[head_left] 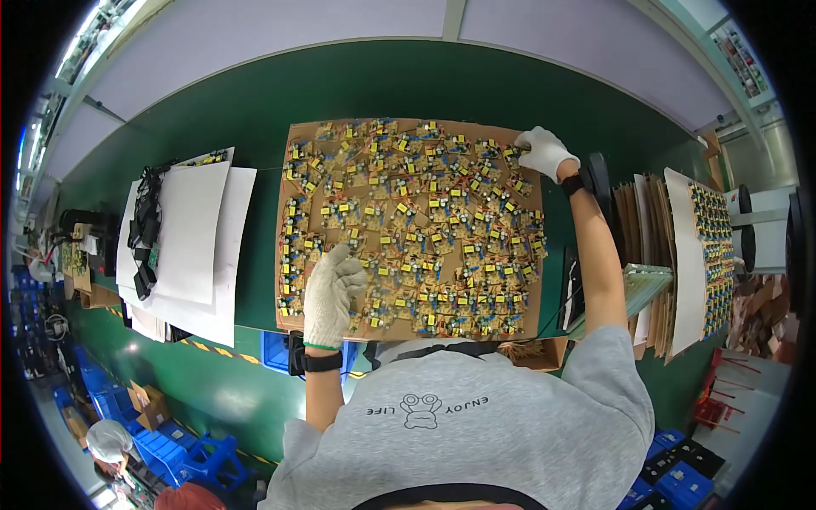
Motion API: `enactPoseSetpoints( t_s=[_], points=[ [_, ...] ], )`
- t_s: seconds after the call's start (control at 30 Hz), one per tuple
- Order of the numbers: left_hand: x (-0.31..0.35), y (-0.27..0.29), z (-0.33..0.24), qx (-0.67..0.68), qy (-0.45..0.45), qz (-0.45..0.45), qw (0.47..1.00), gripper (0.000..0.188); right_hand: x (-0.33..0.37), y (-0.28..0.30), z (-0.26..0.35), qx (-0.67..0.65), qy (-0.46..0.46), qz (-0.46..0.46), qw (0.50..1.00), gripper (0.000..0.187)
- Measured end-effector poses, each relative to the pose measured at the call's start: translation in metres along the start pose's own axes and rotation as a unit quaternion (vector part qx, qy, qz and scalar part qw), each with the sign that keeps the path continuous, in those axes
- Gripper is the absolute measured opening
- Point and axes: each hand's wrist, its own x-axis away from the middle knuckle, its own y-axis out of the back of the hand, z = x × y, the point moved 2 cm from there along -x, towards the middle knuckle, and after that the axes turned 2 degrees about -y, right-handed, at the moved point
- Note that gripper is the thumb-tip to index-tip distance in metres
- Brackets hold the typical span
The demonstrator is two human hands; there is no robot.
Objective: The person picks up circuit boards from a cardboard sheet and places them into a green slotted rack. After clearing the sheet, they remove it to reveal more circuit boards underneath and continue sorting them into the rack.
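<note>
A big brown cardboard sheet (pixel 293 140) is lying flat on the green table (pixel 255 110), right in front of the person, and it is carrying a dense crowd of small circuit boards (pixel 425 229). Each little board is showing tan backing with yellow blocks, blue parts and red and dark bits, and they are sitting in loose, crooked rows that are filling the sheet nearly edge to edge.

The left hand (pixel 331 293), in a white knit glove with a green cuff and a black wrist strap, is resting on the boards at the sheet's near left part, fingers curled together and pointing away; whether it is pinching a board, I cannot tell. The right hand (pixel 544 151), also gloved in white with a black strap, is reaching to the sheet's far right corner, fingers bunched down on the boards at that edge; a grip is not clear here either.

Left of the sheet, white paper sheets (pixel 191 238) are lying with black cables (pixel 144 225) piled on their left side. Right of the sheet, more cardboard sheets (pixel 650 229) are standing stacked, one showing another batch of boards (pixel 714 255). Blue crates (pixel 204 455) are sitting below the table's near edge.
</note>
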Motion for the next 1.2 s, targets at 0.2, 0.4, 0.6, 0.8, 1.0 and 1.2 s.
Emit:
enactPoseSetpoints(
  t_s=[0.2,0.4,0.6,0.8,1.0,1.2],
  points=[
    [0.005,-0.001,0.000,-0.028,-0.023,-0.006,0.999,0.029,-0.012,-0.023,-0.030,-0.121,-0.014,0.017,0.992,0.038],
    [0.004,0.021,0.005,-0.020,-0.014,0.062,0.998,0.042,0.006,-0.020,-0.046,-0.204,0.001,-0.060,0.977,0.039],
    [0.013,0.025,0.002,-0.001,-0.027,0.093,0.995,0.041,0.075,-0.017,-0.042,-0.271,-0.013,-0.247,0.930,0.039],
    [0.021,0.027,-0.018,-0.053,-0.083,0.012,0.995,0.041,0.176,-0.051,-0.058,-0.275,-0.069,-0.306,0.909,0.032],
    [0.013,0.085,-0.035,-0.261,-0.332,-0.188,0.887,0.043,0.211,-0.136,-0.039,-0.383,-0.135,-0.200,0.892,0.031],
    [-0.011,0.115,-0.033,-0.642,-0.210,-0.319,0.664,0.059,0.193,-0.158,-0.015,-0.368,-0.273,-0.255,0.851,0.071]
  ],
)
